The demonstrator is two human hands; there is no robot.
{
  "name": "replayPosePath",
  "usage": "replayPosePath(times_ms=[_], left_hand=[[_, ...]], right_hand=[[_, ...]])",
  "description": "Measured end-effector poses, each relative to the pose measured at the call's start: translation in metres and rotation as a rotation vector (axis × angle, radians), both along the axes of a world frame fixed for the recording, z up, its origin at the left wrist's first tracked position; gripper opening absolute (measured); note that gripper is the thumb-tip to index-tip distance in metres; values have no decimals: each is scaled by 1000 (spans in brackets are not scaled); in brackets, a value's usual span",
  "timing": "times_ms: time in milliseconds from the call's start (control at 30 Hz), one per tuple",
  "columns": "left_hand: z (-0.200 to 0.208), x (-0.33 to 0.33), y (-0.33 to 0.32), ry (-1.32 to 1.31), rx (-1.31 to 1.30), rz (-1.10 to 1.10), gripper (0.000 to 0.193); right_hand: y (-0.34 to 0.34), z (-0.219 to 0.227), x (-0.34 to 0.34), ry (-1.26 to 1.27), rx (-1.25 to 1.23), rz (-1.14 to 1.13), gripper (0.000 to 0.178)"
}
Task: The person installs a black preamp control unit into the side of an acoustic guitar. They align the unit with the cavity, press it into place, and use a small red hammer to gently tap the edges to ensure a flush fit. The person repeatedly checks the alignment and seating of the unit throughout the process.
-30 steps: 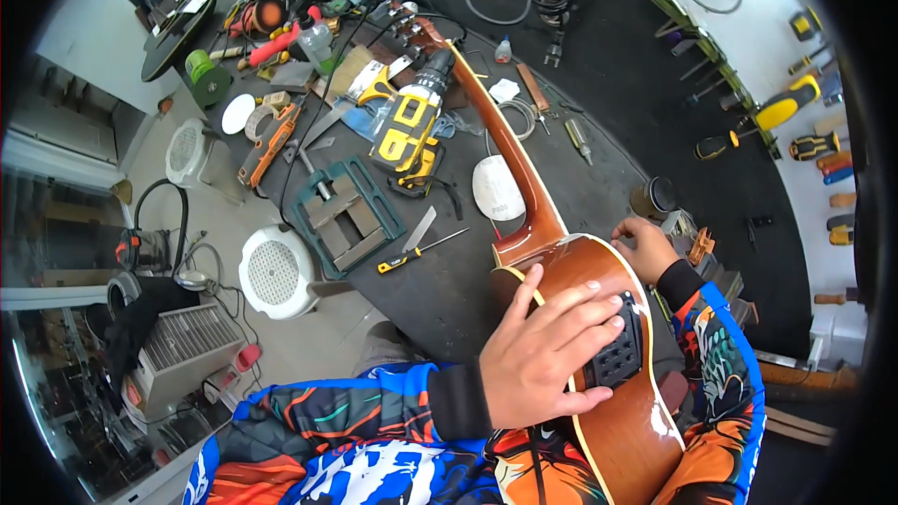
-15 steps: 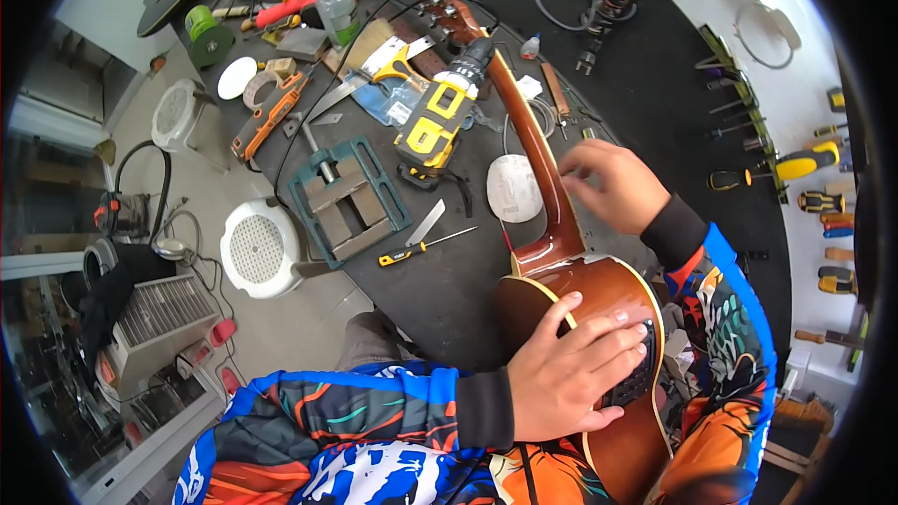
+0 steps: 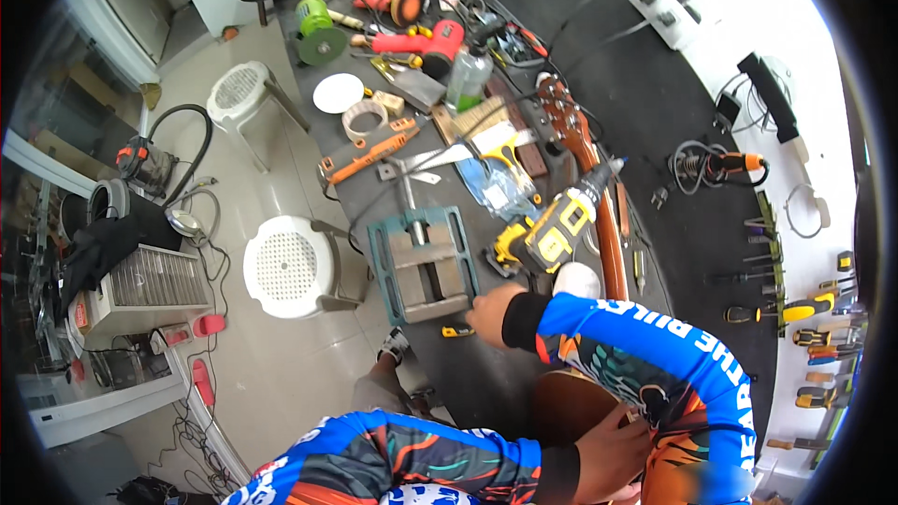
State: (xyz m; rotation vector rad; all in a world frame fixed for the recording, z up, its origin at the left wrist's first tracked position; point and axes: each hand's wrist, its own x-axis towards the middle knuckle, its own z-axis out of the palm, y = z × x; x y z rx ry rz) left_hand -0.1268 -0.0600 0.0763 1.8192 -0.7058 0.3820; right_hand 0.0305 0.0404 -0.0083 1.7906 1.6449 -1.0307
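A brown acoustic guitar lies across my lap and the bench, its neck running away under my right forearm. On its body rests my left hand, fingers spread, partly covered by the right sleeve. My right hand reaches across to the left, low over the bench. It is beside the yellow-and-black handle of a screwdriver, whose shaft it hides. Its fingertips point down and are hidden, so any grip cannot be made out. Just beyond that hand sits a green-and-grey drill-press vise.
A yellow cordless drill lies against the guitar neck, near a white sanding disc. Farther off are an orange tool, a tape roll, a clear bottle and a green grinder. White stools stand left of the bench.
My right hand has left the guitar neck and crossed left to the screwdriver. The view has swung, so the bench appears lower and farther right. My left hand stays on the guitar body.
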Motion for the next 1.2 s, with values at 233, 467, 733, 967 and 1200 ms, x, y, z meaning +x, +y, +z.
replayPosePath(times_ms=[233,467,733,967,1200], left_hand=[[14,0,6,16,-31,77,61],[-2,2,-10,-4,100,7,84],[14,7,5,154,241,-106,77],[20,1,-1,-95,42,77,72],[-8,5,-3,35,129,-21,90]], right_hand=[[-14,105,-14,20,157,-68,29],[-106,215,-5,-135,560,-417,31],[-173,271,-63,-302,739,-840,28],[-231,277,-151,-493,754,-1181,31],[-234,304,-221,-575,856,-1164,34]])
